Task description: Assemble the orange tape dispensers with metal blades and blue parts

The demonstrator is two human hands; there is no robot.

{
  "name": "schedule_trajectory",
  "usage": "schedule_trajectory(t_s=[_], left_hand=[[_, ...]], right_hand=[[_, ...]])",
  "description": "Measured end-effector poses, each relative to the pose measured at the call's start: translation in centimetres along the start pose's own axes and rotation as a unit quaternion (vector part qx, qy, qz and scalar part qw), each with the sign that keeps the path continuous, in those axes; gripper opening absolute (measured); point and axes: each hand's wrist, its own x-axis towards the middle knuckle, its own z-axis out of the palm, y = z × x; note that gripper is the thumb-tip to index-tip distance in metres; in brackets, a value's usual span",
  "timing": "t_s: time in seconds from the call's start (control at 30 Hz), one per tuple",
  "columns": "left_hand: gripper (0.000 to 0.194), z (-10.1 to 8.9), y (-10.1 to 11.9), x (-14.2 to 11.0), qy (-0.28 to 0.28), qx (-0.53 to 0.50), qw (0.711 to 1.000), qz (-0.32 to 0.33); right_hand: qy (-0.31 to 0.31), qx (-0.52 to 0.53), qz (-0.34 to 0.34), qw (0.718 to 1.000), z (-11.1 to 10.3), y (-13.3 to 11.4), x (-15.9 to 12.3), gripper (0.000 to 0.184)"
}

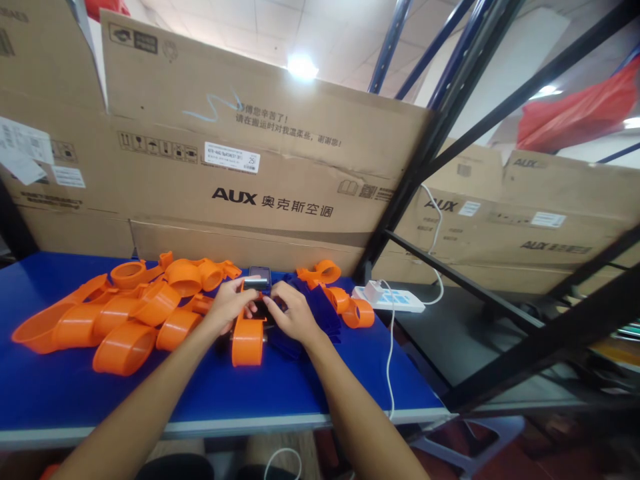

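My left hand [231,303] and my right hand [293,310] meet over a small black watch-like device [260,279] with an orange strap [247,341] that curls toward me on the blue table [280,387]. Both hands have their fingers pinched on the device and the strap where they join. A heap of several orange straps [125,313] lies just left of my left hand. A few more orange straps [345,303] and some dark blue pieces [320,313] lie to the right of my right hand.
Large cardboard boxes [260,167] stand along the back of the table. A white power strip [387,298] with a white cable [390,360] sits at the table's right end. Black metal shelving bars [450,140] cross the right side, above a dark lower surface [450,340].
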Motion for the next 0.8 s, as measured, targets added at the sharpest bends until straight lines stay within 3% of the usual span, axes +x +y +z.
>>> schedule_trajectory(t_s=[0.23,0.37,0.47,0.57,0.7,0.8], left_hand=[[0.042,-0.1,0.5,-0.3,-0.009,0.006,1.0,-0.017],[0.05,-0.1,0.8,-0.5,-0.008,0.007,1.0,-0.015],[0.068,0.1,1.1,-0.7,-0.006,0.006,1.0,-0.009],[0.088,0.5,1.4,-1.0,-0.009,0.001,1.0,-0.003],[0.097,1.0,1.5,-1.2,-0.017,-0.01,1.0,0.004],[0.101,0.9,1.6,-1.3,-0.023,-0.02,1.0,0.009]], right_hand=[[-0.023,-0.032,-0.017,0.999,-0.7,-1.0,0.3,0.018],[-0.003,0.081,0.041,0.996,-0.7,-1.2,0.3,0.017],[0.036,0.219,0.119,0.968,-0.1,-0.6,0.3,0.023],[0.06,0.283,0.164,0.943,0.9,0.0,0.5,0.023],[0.027,0.369,0.188,0.91,1.5,-0.1,0.8,0.036],[-0.011,0.473,0.214,0.855,1.1,-0.6,1.0,0.045]])
